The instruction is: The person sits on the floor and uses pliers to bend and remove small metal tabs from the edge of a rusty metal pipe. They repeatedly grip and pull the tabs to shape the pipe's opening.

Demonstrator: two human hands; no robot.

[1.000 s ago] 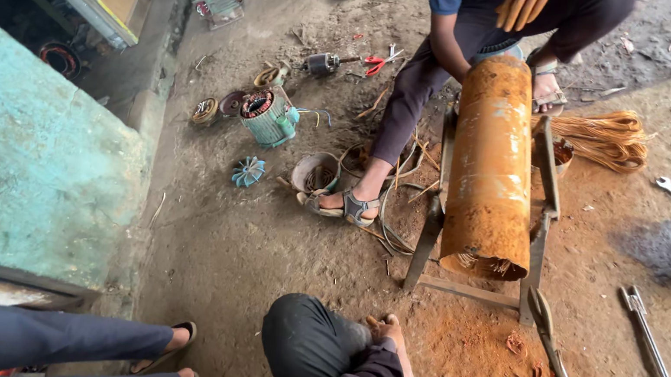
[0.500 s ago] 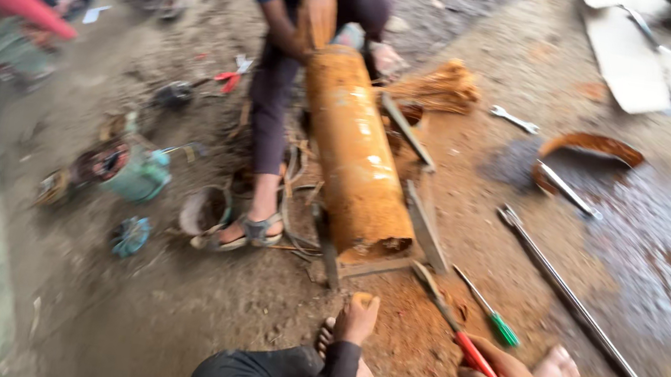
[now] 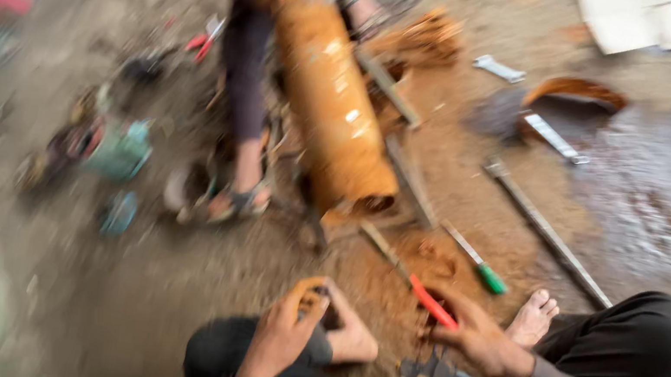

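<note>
The picture is blurred by motion. My right hand grips the red handle end of a long red-handled tool that lies on the rust-dusted ground and points toward a big rusty cylinder. My left hand rests with curled fingers on my bent knee beside my bare foot; whether it holds anything is hidden by the blur. Another person sits behind the cylinder, one sandalled foot planted next to it.
A green-handled screwdriver and a long metal bar lie right of the cylinder. Farther back are a wrench and a curved rusty piece. A teal object and red pliers lie at the left.
The view has swung right and downward, closer to the cylinder. My left hand has come into view on my knee. My right hand stays on the red-handled tool.
</note>
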